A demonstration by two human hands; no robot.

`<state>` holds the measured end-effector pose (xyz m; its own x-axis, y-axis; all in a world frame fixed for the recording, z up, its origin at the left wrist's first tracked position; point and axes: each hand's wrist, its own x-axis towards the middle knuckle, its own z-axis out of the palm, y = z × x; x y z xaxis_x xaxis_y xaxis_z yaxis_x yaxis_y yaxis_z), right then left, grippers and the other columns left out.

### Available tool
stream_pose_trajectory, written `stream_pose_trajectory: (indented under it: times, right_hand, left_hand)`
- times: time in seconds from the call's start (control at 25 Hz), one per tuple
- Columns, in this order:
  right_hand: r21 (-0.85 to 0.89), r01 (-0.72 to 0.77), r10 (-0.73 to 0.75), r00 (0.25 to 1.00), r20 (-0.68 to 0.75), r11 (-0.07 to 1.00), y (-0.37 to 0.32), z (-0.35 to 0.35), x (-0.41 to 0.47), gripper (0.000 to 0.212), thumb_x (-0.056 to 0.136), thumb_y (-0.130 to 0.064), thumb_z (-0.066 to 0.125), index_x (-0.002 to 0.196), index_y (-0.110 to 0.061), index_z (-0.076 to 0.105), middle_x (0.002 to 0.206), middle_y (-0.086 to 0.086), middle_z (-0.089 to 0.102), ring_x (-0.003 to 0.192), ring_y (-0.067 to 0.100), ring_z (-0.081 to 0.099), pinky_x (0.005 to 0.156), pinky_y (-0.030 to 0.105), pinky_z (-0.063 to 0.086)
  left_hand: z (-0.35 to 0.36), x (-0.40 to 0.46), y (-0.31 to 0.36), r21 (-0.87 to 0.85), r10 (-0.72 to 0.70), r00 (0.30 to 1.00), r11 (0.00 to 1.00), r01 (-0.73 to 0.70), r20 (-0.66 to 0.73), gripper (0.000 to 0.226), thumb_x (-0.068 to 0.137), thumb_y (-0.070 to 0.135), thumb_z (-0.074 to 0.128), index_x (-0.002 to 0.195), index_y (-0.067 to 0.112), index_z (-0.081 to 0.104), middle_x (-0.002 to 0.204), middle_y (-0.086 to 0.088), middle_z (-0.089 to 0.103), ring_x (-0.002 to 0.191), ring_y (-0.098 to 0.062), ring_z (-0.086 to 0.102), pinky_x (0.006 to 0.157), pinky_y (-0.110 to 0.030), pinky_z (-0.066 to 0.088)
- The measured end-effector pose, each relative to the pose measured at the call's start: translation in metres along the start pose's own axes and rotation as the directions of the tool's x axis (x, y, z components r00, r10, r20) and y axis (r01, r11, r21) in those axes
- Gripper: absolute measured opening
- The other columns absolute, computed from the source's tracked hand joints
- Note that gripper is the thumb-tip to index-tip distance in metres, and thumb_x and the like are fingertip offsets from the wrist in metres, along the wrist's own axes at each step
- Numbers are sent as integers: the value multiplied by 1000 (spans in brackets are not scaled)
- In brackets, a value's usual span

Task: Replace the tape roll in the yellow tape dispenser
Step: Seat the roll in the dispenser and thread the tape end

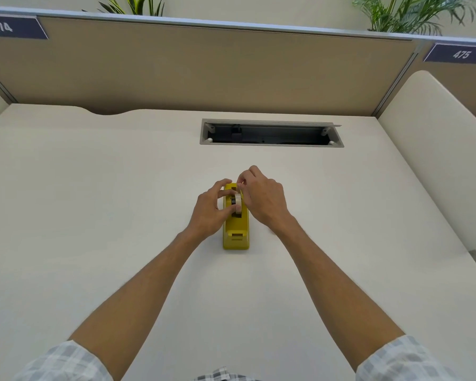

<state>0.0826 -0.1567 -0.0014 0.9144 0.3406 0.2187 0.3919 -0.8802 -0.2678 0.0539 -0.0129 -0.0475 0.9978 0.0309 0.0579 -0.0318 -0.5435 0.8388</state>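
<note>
A tape roll (pixel 238 200) already sits in the yellow tape dispenser (pixel 236 229) mid-surface, both hands, left hand (pixel 210 213) and right hand (pixel 263 198), pinching it, so it looks partly done.

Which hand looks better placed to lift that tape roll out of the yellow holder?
Probably the right hand: its fingers already pinch the top of the tape roll, while the left hand steadies the yellow dispenser.
</note>
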Motion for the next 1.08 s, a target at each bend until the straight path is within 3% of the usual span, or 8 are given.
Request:
stream_pose_trajectory:
  times: [0.2, 0.44, 0.6, 0.96, 1.08]
  right_hand:
    - [11, -23, 23, 1000, -2, 1000, 1, 1, 0, 19, 95, -25, 58, 110, -14, 63, 110, 2, 61, 74, 20, 64, 59, 26, 46]
    - [27, -55, 53, 997, 50, 998, 2, 6, 3, 21, 98, -28, 53, 111, -15, 64, 112, 1, 61, 81, 21, 65, 68, 33, 55]
    - [45, -83, 79, 994, 78, 996, 2, 8, 4, 20, 98, -26, 53, 109, -14, 65, 111, 2, 62, 84, 21, 64, 69, 34, 52]
    - [75, -168, 157, 978, 137, 983, 2, 7, 9, 19, 96, -27, 55, 107, -16, 67, 106, 2, 64, 86, 20, 62, 68, 30, 47]
    - [89, -228, 208, 959, 190, 970, 4, 6, 15, 18, 95, -25, 56, 105, -16, 68, 105, 3, 68, 87, 18, 62, 69, 28, 48]
  left_hand:
    - [0, -1, 3, 17, 2, 1000, 1000, -2, 4, 70, 78, 30, 77, 138, 24, 42, 129, 2, 64, 122, -17, 56, 84, -19, 41]
    - [-1, -6, 8, -12, 4, 1000, 1000, -4, -17, 70, 75, 24, 81, 136, 21, 45, 126, 2, 65, 120, -15, 58, 85, -17, 41]
    - [-1, -8, 9, -27, 0, 999, 1000, -1, -45, 69, 73, 22, 82, 133, 20, 48, 124, 2, 66, 118, -14, 60, 98, -29, 43]
    - [2, -8, 9, -33, -9, 998, 999, 8, -56, 66, 74, 22, 81, 133, 20, 50, 131, 2, 61, 122, -14, 53, 99, -25, 38]
    - [-1, -7, 10, -19, 19, 997, 1000, -21, -71, 61, 74, 20, 81, 129, 17, 55, 134, -2, 56, 123, -17, 50, 100, -29, 42]
